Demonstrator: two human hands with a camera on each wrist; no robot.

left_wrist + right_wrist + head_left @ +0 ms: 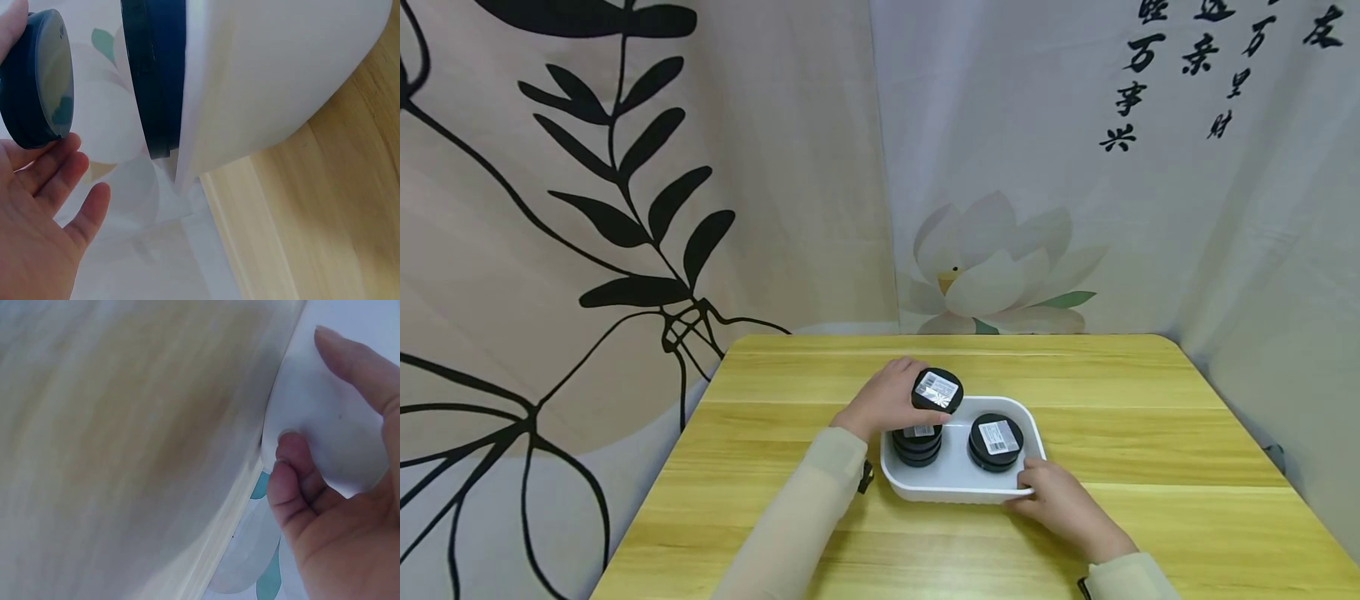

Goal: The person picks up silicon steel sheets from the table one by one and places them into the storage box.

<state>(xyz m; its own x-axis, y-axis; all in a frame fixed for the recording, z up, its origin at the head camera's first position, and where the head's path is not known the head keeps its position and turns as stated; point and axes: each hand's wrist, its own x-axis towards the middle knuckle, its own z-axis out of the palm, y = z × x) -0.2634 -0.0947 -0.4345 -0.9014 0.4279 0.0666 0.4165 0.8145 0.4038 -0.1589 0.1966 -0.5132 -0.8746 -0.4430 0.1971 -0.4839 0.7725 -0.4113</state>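
Observation:
My left hand pinches a flat round black container with a white barcode label, tilted above the left end of a white plastic tray. In the left wrist view this round container is gripped at its edge by thumb and fingers. Below it in the tray stands a stack of black round containers, partly covered by the hand. Another stack with a labelled top stands in the right half. My right hand holds the tray's front right corner, with the thumb near the rim.
The tray rests on a yellow wood-grain table. Behind the table hangs a pale curtain printed with black leaves, a lotus and writing. The table's back edge lies a little beyond the tray.

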